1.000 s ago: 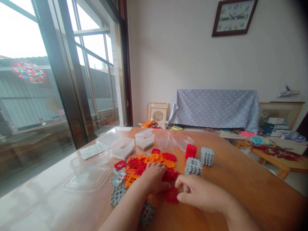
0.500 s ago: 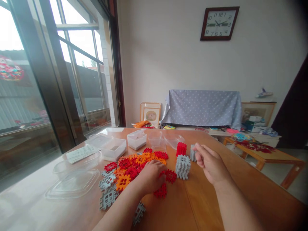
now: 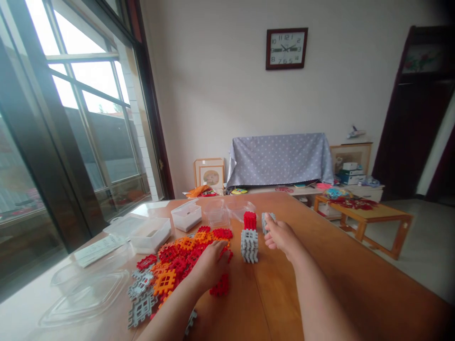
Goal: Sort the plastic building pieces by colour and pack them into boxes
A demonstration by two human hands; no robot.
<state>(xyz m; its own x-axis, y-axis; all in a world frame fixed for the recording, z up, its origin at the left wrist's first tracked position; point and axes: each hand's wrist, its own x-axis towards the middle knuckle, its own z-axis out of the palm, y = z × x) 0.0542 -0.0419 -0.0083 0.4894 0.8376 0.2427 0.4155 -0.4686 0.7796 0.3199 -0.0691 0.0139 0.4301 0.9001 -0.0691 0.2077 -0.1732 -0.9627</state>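
Head view shows the right hand at the farther stack of grey, square plastic tiles. One second ago it was lower, beside the loose red tiles, so its part of the work is now at the stacks. Its fingers are curled and its thumb seems to touch the stack, but I cannot tell if it grips any tile. The left hand stays on the messy heap of red, orange and grey plastic tiles, fingers bent; I cannot tell if it holds one. Between the hands, on the shiny brown wooden table, stand a nearer grey tile stack and a bright red tile stack just behind it.
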